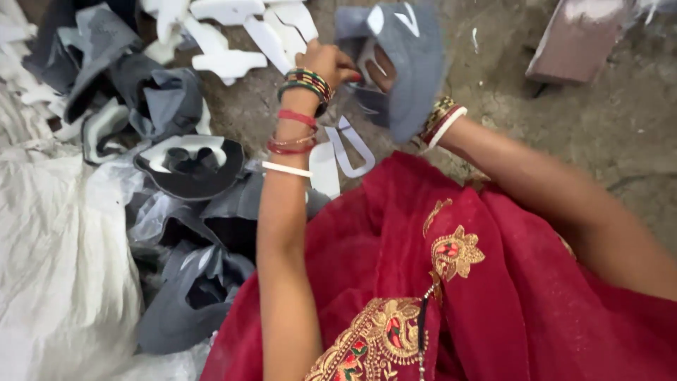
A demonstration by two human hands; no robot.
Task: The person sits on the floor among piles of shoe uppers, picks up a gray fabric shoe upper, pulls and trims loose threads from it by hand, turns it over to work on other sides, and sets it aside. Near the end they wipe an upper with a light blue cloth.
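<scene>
Red cloth (536, 296) below upright grey shoe upper (412, 67)

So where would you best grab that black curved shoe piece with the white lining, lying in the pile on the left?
Probably by the raised rim of the black curved shoe piece with white lining, pinched from above on its near edge. It lies open side up on the grey pieces, so the rim stands free, while both hands are on another grey upper.

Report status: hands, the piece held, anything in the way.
Left hand and right hand both grip grey shoe upper. White strip dangles below. Grey pile lies left, apart.
</scene>
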